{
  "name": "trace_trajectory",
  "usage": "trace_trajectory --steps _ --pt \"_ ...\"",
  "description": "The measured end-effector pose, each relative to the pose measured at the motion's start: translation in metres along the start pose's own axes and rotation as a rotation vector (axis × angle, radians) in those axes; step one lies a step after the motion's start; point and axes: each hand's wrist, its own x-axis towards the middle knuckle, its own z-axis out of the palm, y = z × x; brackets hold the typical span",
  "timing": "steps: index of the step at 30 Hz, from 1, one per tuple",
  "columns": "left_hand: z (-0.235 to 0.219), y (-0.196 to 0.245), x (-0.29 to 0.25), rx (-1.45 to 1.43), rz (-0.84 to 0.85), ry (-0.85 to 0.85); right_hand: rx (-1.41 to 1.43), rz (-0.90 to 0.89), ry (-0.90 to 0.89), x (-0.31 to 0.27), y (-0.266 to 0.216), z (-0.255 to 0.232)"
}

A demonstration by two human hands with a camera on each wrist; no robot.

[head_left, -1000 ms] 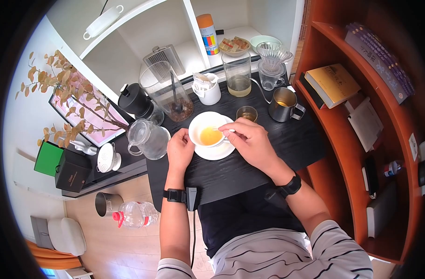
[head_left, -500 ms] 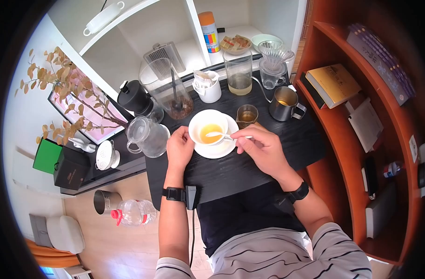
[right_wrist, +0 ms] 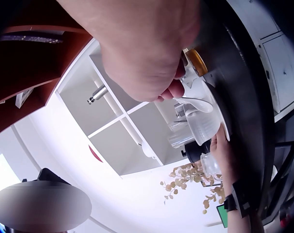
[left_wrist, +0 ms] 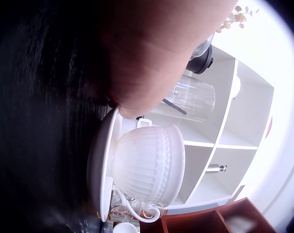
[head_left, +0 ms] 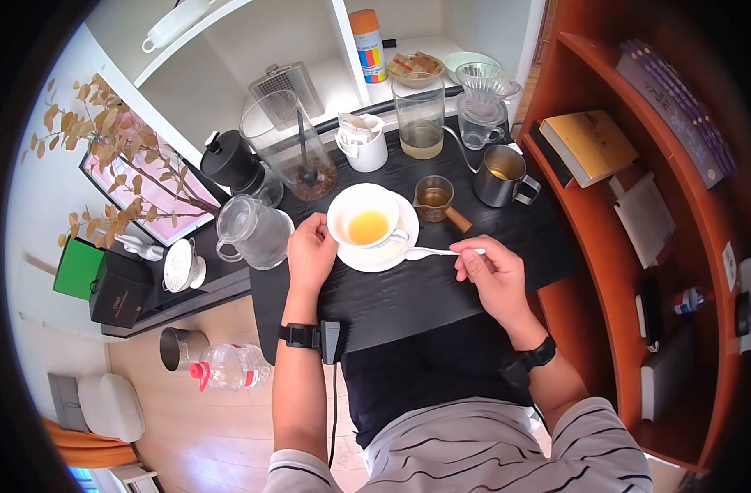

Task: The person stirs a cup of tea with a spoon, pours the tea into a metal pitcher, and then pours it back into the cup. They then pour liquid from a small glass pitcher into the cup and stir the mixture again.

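A white cup [head_left: 348,201] with yellow liquid stands on a white saucer [head_left: 410,215], its handle to the right. My left hand [head_left: 311,251] holds the saucer's left rim; in the left wrist view the hand [left_wrist: 149,58] meets the rim beside the ribbed cup [left_wrist: 147,162]. Between thumb and fingers, my right hand [head_left: 495,278] pinches the handle of a white spoon [head_left: 433,253]. The spoon's bowl is at the saucer's right edge, outside the cup. In the right wrist view the spoon [right_wrist: 198,103] overlaps the cup.
Behind the saucer are a small glass jug with a wooden handle [head_left: 435,197], a steel gooseneck pitcher [head_left: 499,182], a white canister [head_left: 366,152] and a tall glass [head_left: 419,123]. A lidded glass pitcher [head_left: 260,238] stands left of my left hand. A wooden bookshelf [head_left: 593,279] borders the right.
My right hand has drawn the spoon out of the cup and moved right and toward the body. The left hand stays at the saucer. The small jug's wooden handle is now uncovered.
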Motion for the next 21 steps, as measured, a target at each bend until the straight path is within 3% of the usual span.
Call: trace_trajectory --steps 14,21 --pt "-0.0022 0.0067 -0.0013 0.015 -0.002 -0.002 -0.108 -0.004 -0.018 0.0005 0.0039 -0.0006" --pt "-0.0027 0.0064 -0.0015 0.017 -0.004 -0.001 -0.325 -0.192 -0.067 0.0030 0.0044 -0.0015"
